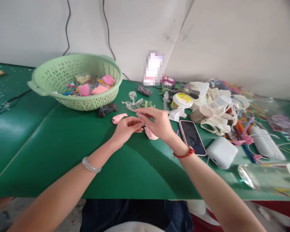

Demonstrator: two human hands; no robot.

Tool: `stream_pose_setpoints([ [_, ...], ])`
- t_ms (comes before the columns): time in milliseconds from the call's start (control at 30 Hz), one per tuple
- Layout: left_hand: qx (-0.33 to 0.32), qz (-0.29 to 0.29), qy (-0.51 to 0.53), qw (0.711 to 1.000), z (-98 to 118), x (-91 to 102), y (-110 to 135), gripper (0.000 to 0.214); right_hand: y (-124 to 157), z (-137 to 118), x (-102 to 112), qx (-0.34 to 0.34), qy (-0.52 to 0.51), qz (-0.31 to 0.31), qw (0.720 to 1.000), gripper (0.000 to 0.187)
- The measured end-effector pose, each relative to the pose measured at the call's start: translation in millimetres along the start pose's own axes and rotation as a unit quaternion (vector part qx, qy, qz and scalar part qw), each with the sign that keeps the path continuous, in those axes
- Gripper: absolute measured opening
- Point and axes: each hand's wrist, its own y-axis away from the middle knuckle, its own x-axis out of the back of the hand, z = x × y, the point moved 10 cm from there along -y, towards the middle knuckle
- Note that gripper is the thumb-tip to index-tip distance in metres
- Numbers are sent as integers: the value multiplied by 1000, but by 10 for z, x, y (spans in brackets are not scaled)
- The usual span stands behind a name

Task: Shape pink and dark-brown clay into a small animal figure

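Note:
My left hand (126,129) and my right hand (158,124) meet over the green table, their fingers bent together at the tips. A tiny dark bit shows between the fingertips, too small to name, and the fingers hide the rest. Just beyond my left hand lies a pink clay-like piece (118,118) with a dark mark on it. Another pink clay-like piece (151,133) rests below my right hand, partly covered by it. Behind the hands are a black lump (108,110) and a pale green crumpled piece (147,103) beside clear wrapping.
A light green basket (70,102) with colourful packets stands at the back left. To the right lie a phone (192,138), a white charger (222,152), a round tub (182,101), a paper cup (201,113) and a clear bottle (268,178). A lit, blurred screen (153,68) leans on the wall.

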Motion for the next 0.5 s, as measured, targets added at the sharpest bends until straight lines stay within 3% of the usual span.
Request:
stream_pose_setpoints([
  [133, 6, -4, -6, 1000, -30, -23, -8, 27, -573, 9, -615, -32, -14, -91, 995, 6],
  [267, 8, -22, -5, 1000, -48, -55, -24, 15, -990, -106, -1125, 31, 109, -167, 979, 26],
  [400, 26, -5, 23, 999, -72, -32, -42, 14, -1074, -93, -1295, 67, 196, -197, 958, 27],
  [500, 42, 8, 26, 999, -89, -4, -51, 14, -1000, -97, -1281, 103, 189, -221, 951, 27],
])
